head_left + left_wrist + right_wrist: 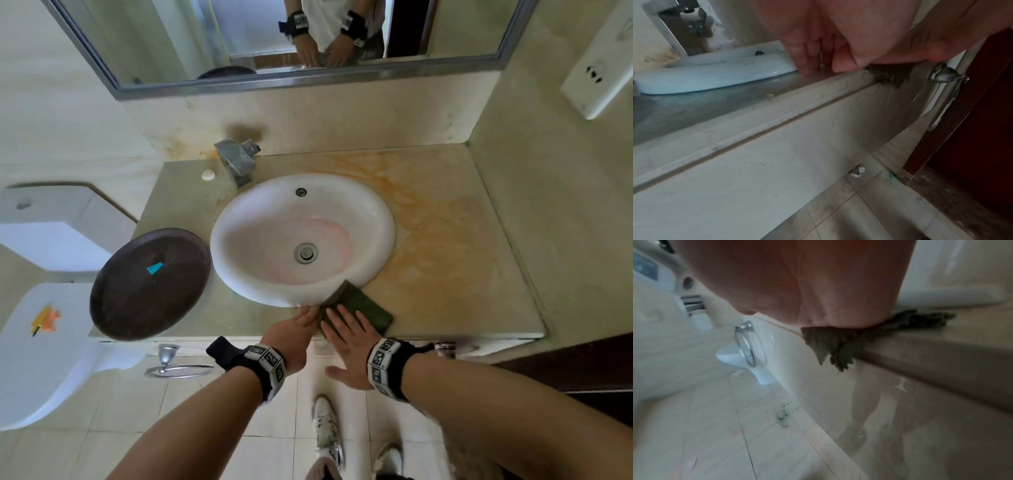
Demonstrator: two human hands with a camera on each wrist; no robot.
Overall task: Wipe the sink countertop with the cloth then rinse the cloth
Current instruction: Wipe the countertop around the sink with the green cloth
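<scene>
The dark green cloth lies folded flat on the surface at its front edge, just beside the white sink, one corner hanging over. The right hand presses on it with straight, spread fingers. The left hand, fingers extended, touches the cloth's left edge.

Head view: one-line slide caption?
Right hand flat on green cloth at countertop front edge below sink; left hand touches cloth's edge.
</scene>
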